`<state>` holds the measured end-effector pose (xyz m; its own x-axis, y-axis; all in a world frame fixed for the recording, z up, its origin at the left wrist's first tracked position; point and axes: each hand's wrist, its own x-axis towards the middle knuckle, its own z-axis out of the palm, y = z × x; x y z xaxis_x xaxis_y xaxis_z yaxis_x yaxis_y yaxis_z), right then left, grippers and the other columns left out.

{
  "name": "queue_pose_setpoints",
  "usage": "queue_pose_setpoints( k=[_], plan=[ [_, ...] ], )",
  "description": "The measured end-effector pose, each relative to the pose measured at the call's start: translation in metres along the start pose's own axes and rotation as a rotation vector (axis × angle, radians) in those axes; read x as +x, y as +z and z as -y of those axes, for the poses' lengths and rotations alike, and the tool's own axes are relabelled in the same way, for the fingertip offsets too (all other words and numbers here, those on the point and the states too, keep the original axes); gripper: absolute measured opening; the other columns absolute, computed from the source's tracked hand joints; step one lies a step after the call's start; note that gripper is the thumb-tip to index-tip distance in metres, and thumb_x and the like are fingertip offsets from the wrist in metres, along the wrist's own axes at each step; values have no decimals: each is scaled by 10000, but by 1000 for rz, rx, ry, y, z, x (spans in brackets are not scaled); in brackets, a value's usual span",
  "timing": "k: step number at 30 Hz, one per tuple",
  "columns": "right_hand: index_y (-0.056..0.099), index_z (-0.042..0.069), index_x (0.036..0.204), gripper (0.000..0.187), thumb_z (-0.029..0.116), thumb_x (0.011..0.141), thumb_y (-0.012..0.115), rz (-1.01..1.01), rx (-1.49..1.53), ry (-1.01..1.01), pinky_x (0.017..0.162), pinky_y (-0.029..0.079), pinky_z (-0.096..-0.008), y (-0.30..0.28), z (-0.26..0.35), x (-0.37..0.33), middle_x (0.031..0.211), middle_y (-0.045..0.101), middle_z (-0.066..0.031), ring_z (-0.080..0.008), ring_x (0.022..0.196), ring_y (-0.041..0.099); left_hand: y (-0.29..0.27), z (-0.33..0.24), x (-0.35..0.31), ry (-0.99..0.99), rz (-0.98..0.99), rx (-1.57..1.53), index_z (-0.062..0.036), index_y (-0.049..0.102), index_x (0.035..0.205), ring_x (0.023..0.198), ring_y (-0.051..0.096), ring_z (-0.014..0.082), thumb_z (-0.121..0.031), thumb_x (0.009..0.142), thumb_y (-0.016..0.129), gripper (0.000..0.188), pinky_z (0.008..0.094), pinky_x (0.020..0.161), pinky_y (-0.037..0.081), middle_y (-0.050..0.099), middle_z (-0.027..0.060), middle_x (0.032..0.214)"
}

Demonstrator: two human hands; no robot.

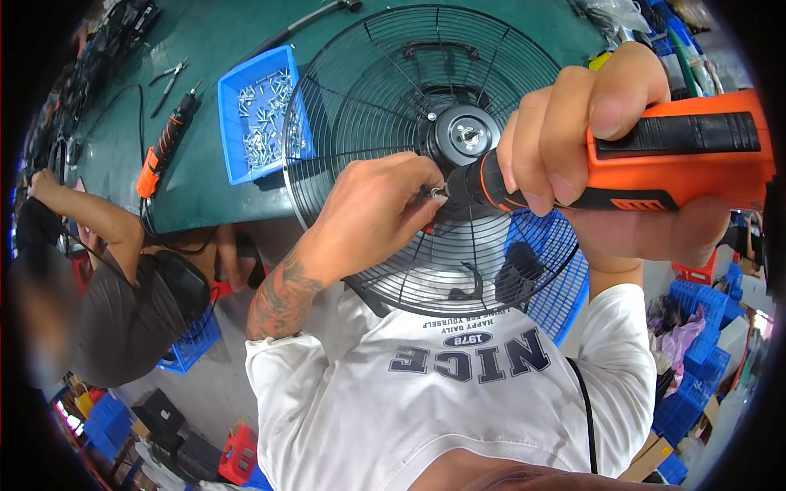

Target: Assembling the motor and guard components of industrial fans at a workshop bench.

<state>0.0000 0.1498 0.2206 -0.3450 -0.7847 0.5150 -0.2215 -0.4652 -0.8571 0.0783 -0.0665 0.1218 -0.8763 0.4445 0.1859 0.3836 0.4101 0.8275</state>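
Note:
My right hand [565, 139] is wrapped round an orange and black electric screwdriver [679, 151], whose black nose points left toward my other hand. The fingers of my left hand [360, 217] are pinched at the screwdriver's tip, on a small shiny piece that looks like a screw [438, 192]; the fingertips partly hide it. Beneath both hands is a round black wire fan grille [377, 90], overhanging the table's near edge. A black motor hub [467, 135] with a silver centre sits in its middle, just beyond the screwdriver's nose.
A blue bin [225, 123] of loose screws touches the grille's left side on the green table [196, 49]. Farther left lie a second orange screwdriver [164, 147] with a cord and pliers [169, 80]. Another person [131, 303] sits at left. Blue crates [696, 352] stand at right.

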Motion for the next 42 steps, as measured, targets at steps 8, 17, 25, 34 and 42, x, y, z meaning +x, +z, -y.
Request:
queue_pose_setpoints(
  k=[8, 17, 25, 34, 42],
  plan=[
    [516, 90, 1177, 761, 765, 835, 600, -307, 16, -34, 697, 519, -347, 19, -18, -10, 821, 588, -53, -170, 696, 607, -4, 5, -7, 67, -176, 53, -30, 644, 1102, 614, 511, 187, 16, 778, 753, 345, 316, 549, 432, 551, 84, 799],
    [519, 46, 1153, 746, 704, 835, 668, -533, -200, 314, 641, 493, -319, 29, -32, -6, 776, 568, -75, -190, 668, 583, -32, 42, -13, -113, -200, -36, -28, 621, 1251, 671, 477, 81, 95, 875, 467, 424, 232, 579, 393, 555, 30, 893],
    [505, 63, 1054, 741, 719, 785, 723, -314, -106, 394, 640, 488, -310, 16, -49, -9, 789, 559, -58, -178, 680, 568, -26, 41, -13, -348, -208, -467, 23, 597, 1294, 784, 558, 65, 47, 980, 485, 334, 223, 682, 489, 650, 55, 1004],
    [542, 76, 1015, 775, 769, 726, 733, -322, -126, 199, 633, 525, -321, 16, -59, -16, 760, 573, -27, -170, 690, 613, -27, 46, -18, -260, -223, -614, 43, 609, 1274, 776, 593, 78, -13, 983, 567, 300, 207, 683, 474, 691, 78, 977],
    [537, 41, 1032, 783, 751, 758, 721, -395, -171, 321, 610, 510, -305, 27, -51, -6, 756, 568, -40, -166, 671, 591, -38, 48, -16, -236, -104, -418, 16, 683, 1163, 669, 552, 84, -13, 944, 619, 230, 216, 592, 420, 663, 42, 798]
  ],
)
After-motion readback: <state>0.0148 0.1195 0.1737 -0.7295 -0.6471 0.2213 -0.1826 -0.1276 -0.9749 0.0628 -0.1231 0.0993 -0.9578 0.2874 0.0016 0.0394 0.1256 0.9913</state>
